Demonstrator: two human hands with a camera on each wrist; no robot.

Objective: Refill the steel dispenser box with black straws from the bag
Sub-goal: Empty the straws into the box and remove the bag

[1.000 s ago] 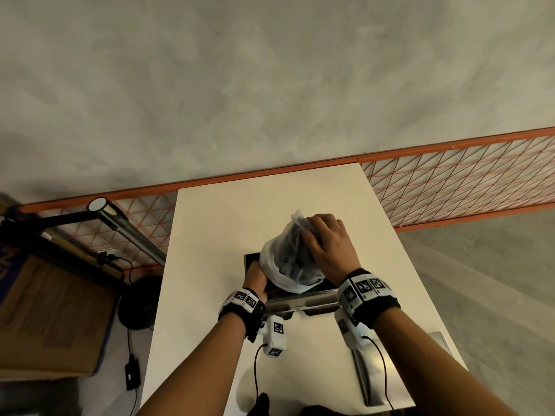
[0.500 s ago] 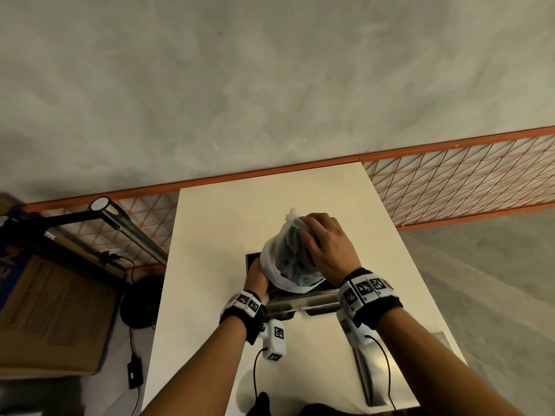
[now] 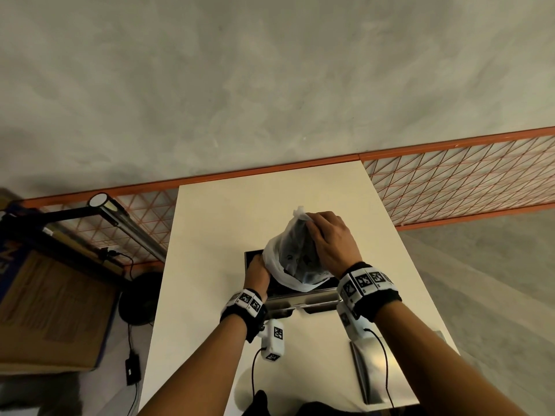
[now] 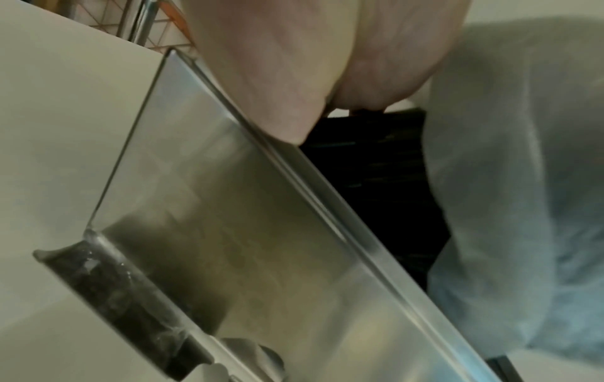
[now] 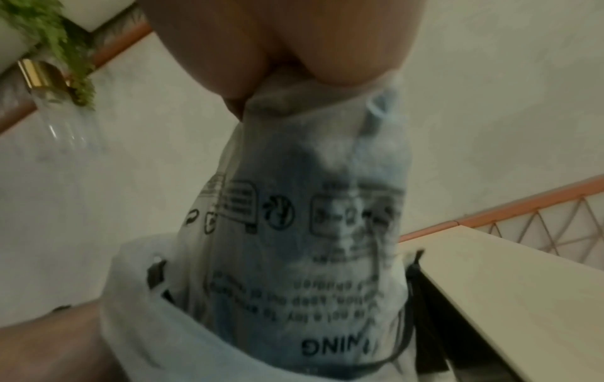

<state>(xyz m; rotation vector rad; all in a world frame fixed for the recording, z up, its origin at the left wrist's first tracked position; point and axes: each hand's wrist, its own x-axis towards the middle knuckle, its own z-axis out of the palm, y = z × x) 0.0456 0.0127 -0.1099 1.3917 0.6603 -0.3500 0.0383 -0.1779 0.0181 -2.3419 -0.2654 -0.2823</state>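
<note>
A translucent plastic bag (image 3: 295,256) of black straws hangs mouth-down over the open steel dispenser box (image 3: 300,297) in the middle of the white table (image 3: 240,211). My right hand (image 3: 313,225) pinches the bag's closed top end (image 5: 310,219). My left hand (image 3: 258,271) is at the box's left rim and holds the bag's lower mouth; its fingers are hidden behind the bag. In the left wrist view, black straws (image 4: 376,181) lie inside the box's steel wall (image 4: 229,206), with the bag (image 4: 523,181) beside them. More straws (image 5: 416,284) poke out beside the bag's mouth.
A flat steel lid (image 3: 381,367) lies at the table's front right. An orange mesh fence (image 3: 450,181) runs behind the table. To the left stand a cardboard box (image 3: 45,310) and a lamp on a black arm (image 3: 120,217).
My right hand has lifted the bag's top end slightly, so the bag stands a little taller. My left hand stays at the box's left rim.
</note>
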